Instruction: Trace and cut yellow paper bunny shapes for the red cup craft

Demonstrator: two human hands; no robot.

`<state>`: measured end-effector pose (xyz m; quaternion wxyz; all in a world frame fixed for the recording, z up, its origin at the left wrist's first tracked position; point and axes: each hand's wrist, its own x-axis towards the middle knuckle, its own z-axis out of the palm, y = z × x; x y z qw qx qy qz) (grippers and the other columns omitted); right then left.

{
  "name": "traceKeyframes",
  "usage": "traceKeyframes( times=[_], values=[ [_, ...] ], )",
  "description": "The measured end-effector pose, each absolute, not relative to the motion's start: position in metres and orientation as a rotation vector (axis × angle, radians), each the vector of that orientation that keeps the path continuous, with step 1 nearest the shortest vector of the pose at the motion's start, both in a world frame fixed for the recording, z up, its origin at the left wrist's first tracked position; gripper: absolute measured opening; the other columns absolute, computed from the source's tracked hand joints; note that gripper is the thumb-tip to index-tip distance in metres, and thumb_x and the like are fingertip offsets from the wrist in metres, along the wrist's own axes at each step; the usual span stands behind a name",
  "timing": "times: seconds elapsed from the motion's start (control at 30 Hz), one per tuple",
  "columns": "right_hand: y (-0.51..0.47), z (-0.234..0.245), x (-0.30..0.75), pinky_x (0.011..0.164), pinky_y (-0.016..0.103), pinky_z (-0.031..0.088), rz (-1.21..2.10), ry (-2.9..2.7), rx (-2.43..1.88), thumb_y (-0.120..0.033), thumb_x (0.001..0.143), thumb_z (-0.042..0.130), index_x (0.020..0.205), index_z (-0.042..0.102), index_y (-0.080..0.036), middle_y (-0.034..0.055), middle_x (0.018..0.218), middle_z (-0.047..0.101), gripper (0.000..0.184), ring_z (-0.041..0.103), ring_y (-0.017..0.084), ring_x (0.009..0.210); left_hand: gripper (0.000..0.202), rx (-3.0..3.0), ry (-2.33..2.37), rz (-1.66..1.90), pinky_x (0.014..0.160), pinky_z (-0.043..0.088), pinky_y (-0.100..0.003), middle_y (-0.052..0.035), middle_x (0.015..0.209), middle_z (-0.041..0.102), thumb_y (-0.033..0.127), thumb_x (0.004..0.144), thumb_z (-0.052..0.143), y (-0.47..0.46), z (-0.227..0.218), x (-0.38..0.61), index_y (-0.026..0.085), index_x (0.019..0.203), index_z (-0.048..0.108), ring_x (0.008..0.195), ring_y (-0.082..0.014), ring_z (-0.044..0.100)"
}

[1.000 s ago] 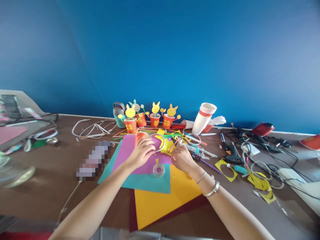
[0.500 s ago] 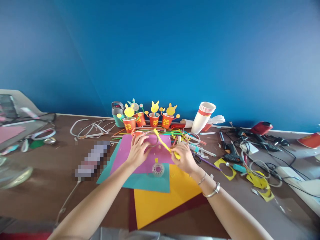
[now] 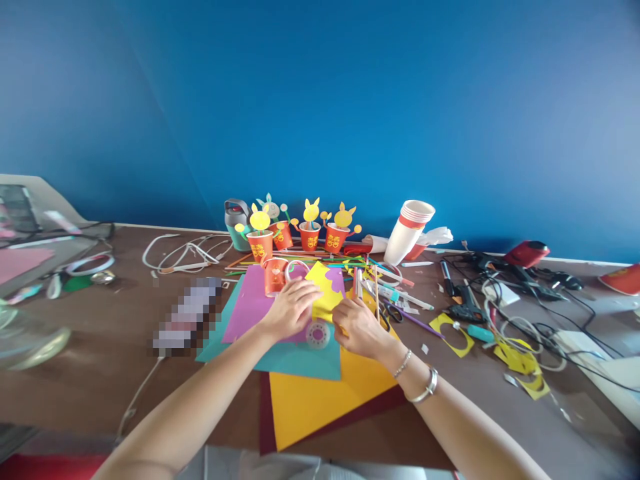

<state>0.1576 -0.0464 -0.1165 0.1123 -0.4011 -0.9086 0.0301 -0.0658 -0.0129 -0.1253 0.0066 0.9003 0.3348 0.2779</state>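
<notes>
Here, hands on yellow paper; rear cups hold cutouts.

A thin silvery chain bracelet and a broader silvery bangle encircle the arm behind the right hand

The lower part of a pale ring is hidden behind the left hand, and whether the yellow paper is gripped by that hand cannot be made out; the paper's lower right corner is covered by the right hand. A dark red sheet is mostly covered by a gold sheet. Toward the desk's left end, an oblong object is blurred into blocks, and a glass vessel is cut off by the picture's left edge. At the desk's far right, a red cup is cropped. Both forearms are cut off below.
</notes>
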Motion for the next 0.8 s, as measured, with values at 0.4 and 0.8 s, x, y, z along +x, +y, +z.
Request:
traceKeyframes(
  times=[0.4,0.8],
  values=[
    [-0.067,-0.117,0.139,0.093,0.043,0.039,0.248,-2.584,-1.085,-0.041,0.077,0.069,0.104,0.063,-0.017,0.0121,0.109,0.065,0.036,0.055,0.028,0.105,0.037,2.684,0.819,0.624,0.105,0.041,-0.044,-0.0094,0.112,0.071,0.01,0.081,0.043,-0.017,-0.135,-0.059,0.018,0.113,0.06,0.105,-0.0243,0.065],
    [-0.027,-0.116,0.177,0.087,0.036,0.048,0.809,-1.936,-1.213,-0.023,0.074,0.065,0.118,0.049,-0.018,0.0092,0.108,0.061,0.047,0.06,0.022,0.099,0.038,2.683,0.828,0.677,0.092,0.048,-0.039,-0.0057,0.093,0.071,0.001,0.073,0.043,-0.02,-0.133,-0.063,0.02,0.104,0.053,0.093,-0.0237,0.065]
  ],
)
